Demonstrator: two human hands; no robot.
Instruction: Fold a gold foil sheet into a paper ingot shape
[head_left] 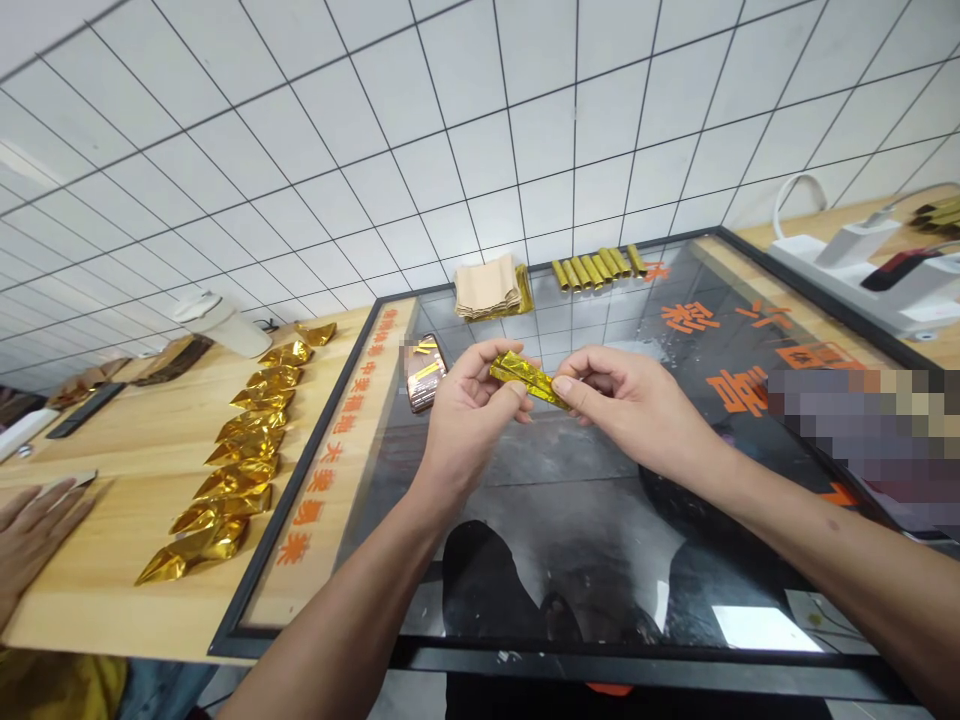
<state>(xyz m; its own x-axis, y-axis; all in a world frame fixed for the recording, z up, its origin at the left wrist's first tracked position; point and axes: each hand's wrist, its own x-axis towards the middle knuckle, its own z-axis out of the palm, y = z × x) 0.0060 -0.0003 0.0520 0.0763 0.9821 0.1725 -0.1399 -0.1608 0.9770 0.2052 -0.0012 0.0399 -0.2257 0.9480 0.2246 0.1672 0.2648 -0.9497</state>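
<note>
A narrow folded strip of shiny gold foil (517,372) is stretched between my two hands above the glass top (540,540). Its left end is pinched by my left hand (478,392), thumb on top. The right, pointed end sits between the thumb and fingers of my right hand (619,392). Behind my hands lies a stack of brown paper sheets (487,285) with gold foil showing under its edge. Several rolled gold tubes (592,268) are lined up to the right of that stack. Just left of my left hand is a small brown case (426,375) with yellow slips on it.
Several twisted gold foil pieces (244,435) form a row on the wooden table at left. Another person's hand (37,540) rests beyond them. A white cup (221,322) stands near the tiled wall. At right are a power strip (847,265) and a blurred-out device (877,445).
</note>
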